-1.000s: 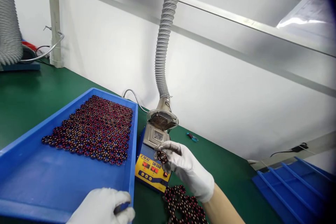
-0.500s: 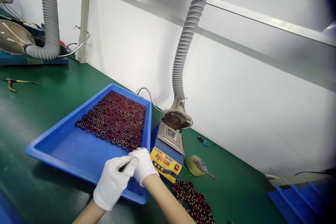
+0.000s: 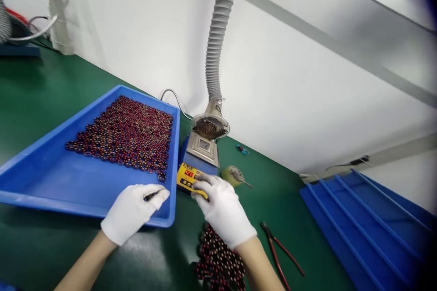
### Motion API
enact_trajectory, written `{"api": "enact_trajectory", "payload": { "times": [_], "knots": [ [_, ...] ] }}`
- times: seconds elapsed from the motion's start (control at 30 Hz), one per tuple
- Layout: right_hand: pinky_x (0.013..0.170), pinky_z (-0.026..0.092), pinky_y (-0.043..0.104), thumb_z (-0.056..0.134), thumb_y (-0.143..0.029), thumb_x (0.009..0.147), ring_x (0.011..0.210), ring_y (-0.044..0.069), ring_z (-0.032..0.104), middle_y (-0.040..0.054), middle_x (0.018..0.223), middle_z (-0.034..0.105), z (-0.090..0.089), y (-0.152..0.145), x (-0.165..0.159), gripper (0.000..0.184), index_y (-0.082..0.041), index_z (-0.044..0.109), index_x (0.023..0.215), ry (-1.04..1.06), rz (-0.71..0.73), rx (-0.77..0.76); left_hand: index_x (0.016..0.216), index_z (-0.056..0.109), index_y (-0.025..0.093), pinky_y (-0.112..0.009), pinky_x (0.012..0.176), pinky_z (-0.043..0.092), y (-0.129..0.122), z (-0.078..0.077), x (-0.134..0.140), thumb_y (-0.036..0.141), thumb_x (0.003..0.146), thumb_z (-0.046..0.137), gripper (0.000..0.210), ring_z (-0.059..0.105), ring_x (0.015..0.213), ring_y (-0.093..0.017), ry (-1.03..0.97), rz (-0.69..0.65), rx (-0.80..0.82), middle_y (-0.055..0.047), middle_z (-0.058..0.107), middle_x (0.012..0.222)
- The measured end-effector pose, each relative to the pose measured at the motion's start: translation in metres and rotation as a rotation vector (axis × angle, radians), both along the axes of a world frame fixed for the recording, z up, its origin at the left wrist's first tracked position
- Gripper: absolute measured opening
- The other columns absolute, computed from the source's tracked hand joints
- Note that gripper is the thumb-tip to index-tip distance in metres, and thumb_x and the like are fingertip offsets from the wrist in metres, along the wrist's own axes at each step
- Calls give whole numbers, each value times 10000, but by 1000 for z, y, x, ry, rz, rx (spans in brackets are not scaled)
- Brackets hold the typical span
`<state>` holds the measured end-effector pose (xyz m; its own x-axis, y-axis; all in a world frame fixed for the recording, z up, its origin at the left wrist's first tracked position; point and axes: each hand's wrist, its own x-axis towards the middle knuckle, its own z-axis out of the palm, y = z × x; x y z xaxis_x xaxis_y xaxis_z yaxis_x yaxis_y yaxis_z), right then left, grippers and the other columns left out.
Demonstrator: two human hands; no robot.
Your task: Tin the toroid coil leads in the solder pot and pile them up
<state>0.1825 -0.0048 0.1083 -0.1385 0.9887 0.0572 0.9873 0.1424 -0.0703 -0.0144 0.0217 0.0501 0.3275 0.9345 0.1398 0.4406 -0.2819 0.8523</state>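
Observation:
My left hand (image 3: pixel 134 209), in a white glove, is closed in a pinch over the near right corner of the blue tray (image 3: pixel 82 211). A small dark piece (image 3: pixel 150 196) shows between its fingers; its kind is mostly hidden. Ring-shaped wound coils (image 3: pixel 126 134), dark red and black with coppery spots, lie packed in rows in the tray. My right hand (image 3: pixel 221 207), also gloved, hovers in front of the yellow-fronted solder pot (image 3: pixel 186 177), fingers apart with nothing visible in them. Below it a loose heap of similar coils (image 3: pixel 220 259) lies on the table.
Red-handled pliers (image 3: pixel 278 250) lie right of the heap on the green table (image 3: pixel 273 191). A yellowish round tub (image 3: pixel 232 175) stands beside the pot, under a fume hood (image 3: pixel 210 126) with a grey hose (image 3: pixel 218 27). Blue ribbed panels (image 3: pixel 362 227) stand at the right.
My right hand has left the tray's near edge and moved right, towards the loose heap. My left hand keeps its pinch. The view has turned to the right, bringing the red-handled pliers in.

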Motion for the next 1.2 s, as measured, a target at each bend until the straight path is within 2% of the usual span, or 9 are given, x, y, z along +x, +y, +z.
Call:
{"api": "enact_trajectory", "payload": {
  "times": [0.17,0.3,0.47,0.53,0.67,0.73,0.83,0.97,1.2],
  "knots": [
    [725,431,382,538,-285,787,812,285,623,126,891,679,-47,-64,22,198,-177,694,843,-140,-299,-307,848,696,271,-270,733,458,3,0,4,414,817,473,267,651,771,-207,181,-102,-2,8,732,829],
    [791,425,416,528,-348,793,923,321,584,175,1034,638,-84,-79,17,265,-146,690,850,-73,-430,-189,895,680,299,-314,745,452,2,-1,9,369,817,458,246,649,840,-246,360,-141,36,8,715,968],
    [813,413,433,504,-184,766,948,320,555,140,1059,640,-100,-69,12,189,-155,676,839,153,-333,-93,1005,640,274,-364,736,470,-4,-4,13,336,855,403,287,656,845,-266,585,-118,122,-22,700,1023],
    [762,426,414,523,-127,711,858,294,579,116,917,673,-97,-58,13,148,-169,663,732,371,-289,-94,984,646,272,-363,754,481,-6,-6,13,376,862,411,285,659,853,-253,552,-57,99,-19,713,979],
    [612,455,328,605,-139,604,637,203,580,26,645,615,-70,-22,13,89,-207,559,639,1203,-307,-10,989,628,237,-294,767,513,-9,-1,19,468,798,525,317,659,841,-199,170,152,139,-25,711,958],
    [575,463,294,627,-189,605,636,178,575,6,690,609,-48,-5,12,167,-229,544,744,1458,-246,75,1069,576,217,-289,701,537,-11,10,30,444,767,579,377,659,780,-191,60,180,320,-41,701,928],
    [613,480,286,683,-252,593,733,180,580,25,847,623,-16,10,10,305,-259,545,864,1682,-54,220,1157,499,248,-329,813,526,-12,37,53,375,735,626,459,613,968,-212,55,101,704,-64,628,1120],
    [643,481,305,750,-329,556,714,195,572,37,767,622,8,14,11,267,-237,559,719,1735,128,293,1148,483,246,-331,796,525,-7,62,76,236,786,538,366,617,947,-203,28,147,999,-73,646,1065],
    [634,461,315,752,-453,576,710,200,572,39,767,608,14,7,33,284,-258,666,761,1655,270,314,1057,518,273,-318,748,538,7,74,83,290,817,491,243,637,879,-206,-78,-131,845,-49,670,973]
  ]
}}
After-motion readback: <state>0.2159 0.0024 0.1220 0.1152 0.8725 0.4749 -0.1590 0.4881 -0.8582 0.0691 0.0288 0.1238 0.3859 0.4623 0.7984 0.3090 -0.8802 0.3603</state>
